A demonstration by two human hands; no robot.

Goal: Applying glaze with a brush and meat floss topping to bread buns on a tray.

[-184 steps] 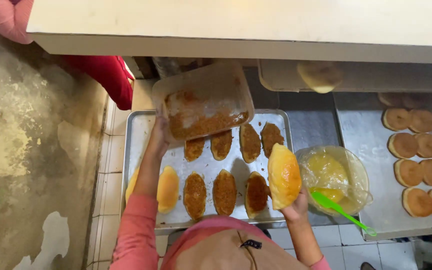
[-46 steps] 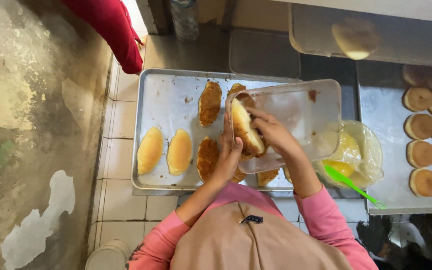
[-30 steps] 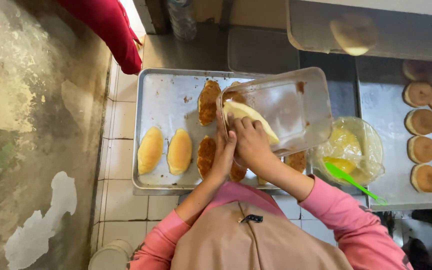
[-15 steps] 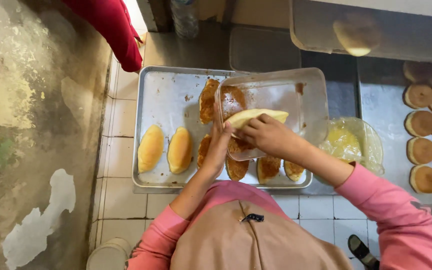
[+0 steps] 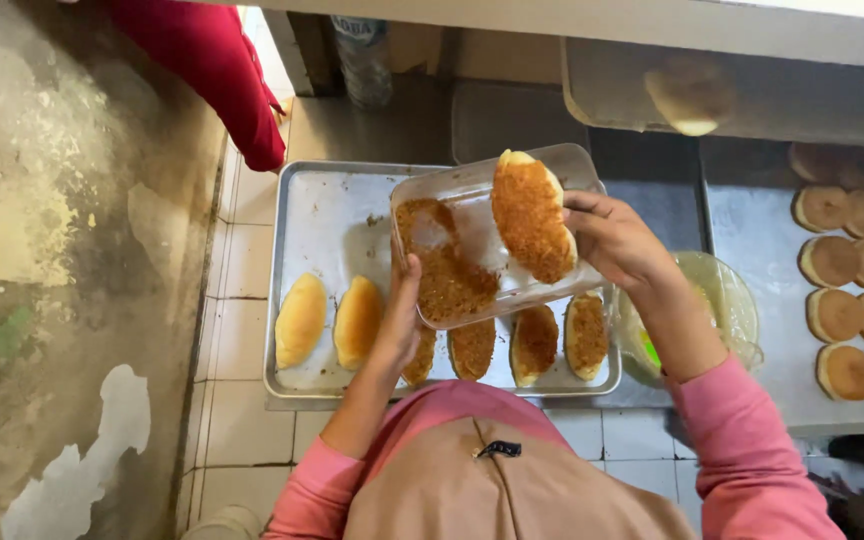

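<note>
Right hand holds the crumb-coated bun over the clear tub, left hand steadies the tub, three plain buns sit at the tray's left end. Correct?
Not quite: the head view shows two plain buns at the left end of the tray, not three. The rest holds: the right hand holds the crumb-coated bun over the clear tub, and the left hand steadies the tub.

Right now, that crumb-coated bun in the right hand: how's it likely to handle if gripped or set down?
The crumb-coated bun is probably soft and light: the right hand lifts it by one edge alone. The coating likely sheds if squeezed; loose crumbs already lie in the clear plastic tub that the left hand holds. Its oval shape and flat coated face suggest it won't roll.
</note>
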